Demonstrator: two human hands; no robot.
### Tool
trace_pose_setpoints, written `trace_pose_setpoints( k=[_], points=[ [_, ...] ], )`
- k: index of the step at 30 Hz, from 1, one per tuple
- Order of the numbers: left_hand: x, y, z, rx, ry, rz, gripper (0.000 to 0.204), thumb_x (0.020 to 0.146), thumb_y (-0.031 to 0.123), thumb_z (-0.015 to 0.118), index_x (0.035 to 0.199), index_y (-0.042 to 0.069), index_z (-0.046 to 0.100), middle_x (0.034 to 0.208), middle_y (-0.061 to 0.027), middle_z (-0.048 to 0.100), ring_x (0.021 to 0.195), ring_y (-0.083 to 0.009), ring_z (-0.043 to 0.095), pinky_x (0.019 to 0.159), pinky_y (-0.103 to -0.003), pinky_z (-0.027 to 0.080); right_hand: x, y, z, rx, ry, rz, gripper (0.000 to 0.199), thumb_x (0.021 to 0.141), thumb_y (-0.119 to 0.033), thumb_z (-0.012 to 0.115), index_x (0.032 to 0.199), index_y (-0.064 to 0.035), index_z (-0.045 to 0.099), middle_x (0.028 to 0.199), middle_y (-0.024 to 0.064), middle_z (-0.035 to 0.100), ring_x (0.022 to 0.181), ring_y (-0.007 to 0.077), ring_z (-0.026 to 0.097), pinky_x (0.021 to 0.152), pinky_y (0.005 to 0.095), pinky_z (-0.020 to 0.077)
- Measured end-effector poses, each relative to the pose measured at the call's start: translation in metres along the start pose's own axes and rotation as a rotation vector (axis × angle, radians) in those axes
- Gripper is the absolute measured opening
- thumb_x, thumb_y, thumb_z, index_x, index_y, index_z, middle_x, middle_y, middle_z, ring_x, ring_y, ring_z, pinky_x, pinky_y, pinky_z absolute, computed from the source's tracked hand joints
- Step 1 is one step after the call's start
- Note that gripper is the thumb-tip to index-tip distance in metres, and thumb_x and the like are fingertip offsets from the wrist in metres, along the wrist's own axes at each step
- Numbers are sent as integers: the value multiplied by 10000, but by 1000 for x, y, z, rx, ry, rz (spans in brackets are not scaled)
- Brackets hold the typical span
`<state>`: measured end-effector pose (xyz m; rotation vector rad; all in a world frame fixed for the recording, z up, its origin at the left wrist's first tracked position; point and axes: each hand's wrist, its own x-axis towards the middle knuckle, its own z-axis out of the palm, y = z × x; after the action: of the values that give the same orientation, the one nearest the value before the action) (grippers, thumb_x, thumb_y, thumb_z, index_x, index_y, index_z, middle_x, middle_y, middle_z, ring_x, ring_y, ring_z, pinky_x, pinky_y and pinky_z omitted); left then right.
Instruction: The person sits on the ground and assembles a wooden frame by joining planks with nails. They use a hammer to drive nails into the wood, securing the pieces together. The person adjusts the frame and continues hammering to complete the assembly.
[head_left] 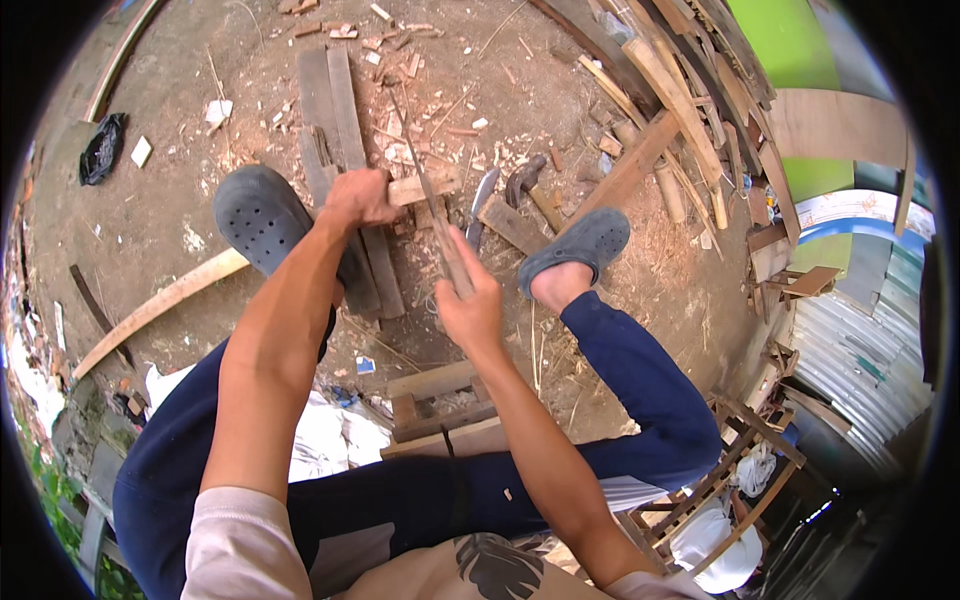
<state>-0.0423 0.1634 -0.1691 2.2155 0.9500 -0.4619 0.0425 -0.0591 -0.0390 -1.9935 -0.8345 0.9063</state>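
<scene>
My left hand (pixel 358 198) is closed on a short piece of wood (pixel 440 183), pressing it over the weathered planks (pixel 345 110) on the ground. The handle is wrapped in my right hand (pixel 470 308), which holds a handsaw (pixel 428 190) with a long thin blade. Seen almost edge-on, the blade crosses the short wood just right of my left hand and points away from me; its teeth cannot be made out. Beside it lie a knife (pixel 484 200) with a broad blade and a claw hammer (pixel 530 185).
My grey clogs (pixel 262 220) stand on both sides of the work. Wood chips (pixel 400 60) litter the dirt ground. A heap of planks (pixel 670 100) lies at the far right, a small wooden frame (pixel 440 385) close to me. A curved wood strip (pixel 160 305) is at the left.
</scene>
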Motion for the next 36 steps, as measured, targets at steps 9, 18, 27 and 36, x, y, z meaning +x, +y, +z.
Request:
trace_pose_setpoints(
  k=[9, 18, 27, 36],
  points=[
    [-12, -1, -2, -29, 42, -39, 503, 694, 440, 735, 904, -17, 732, 921, -261, 728, 895, -427, 713, 819, -495, 573, -75, -45, -45, 12, -100, 82, 643, 834, 71, 507, 1474, 11, 476, 1406, 227, 598, 1285, 241, 600, 1030, 331, 467],
    [-14, 1, -4, -24, 4, -33, 501, 692, 419, 732, 917, -28, 729, 893, -273, 718, 863, -427, 714, 795, -497, 574, -95, -50, -49, 45, -113, 101, 632, 829, 78, 514, 1460, 47, 478, 1424, 242, 578, 1310, 260, 582, 1054, 331, 449],
    [-10, 4, 1, -18, 43, 29, 563, 705, 456, 734, 1020, -10, 711, 915, -262, 725, 878, -427, 715, 777, -514, 573, 17, -6, 2, 21, -22, -26, 620, 880, -28, 571, 1490, -37, 458, 1335, 239, 627, 1110, 374, 681, 899, 372, 545],
    [-14, 6, -11, 32, -45, -45, 614, 710, 451, 721, 1156, 31, 697, 995, -274, 722, 973, -425, 701, 884, -499, 551, -89, -48, -55, 79, -65, 6, 679, 879, -29, 544, 1535, -167, 434, 1366, 236, 603, 1180, 374, 643, 906, 359, 551]
  ],
)
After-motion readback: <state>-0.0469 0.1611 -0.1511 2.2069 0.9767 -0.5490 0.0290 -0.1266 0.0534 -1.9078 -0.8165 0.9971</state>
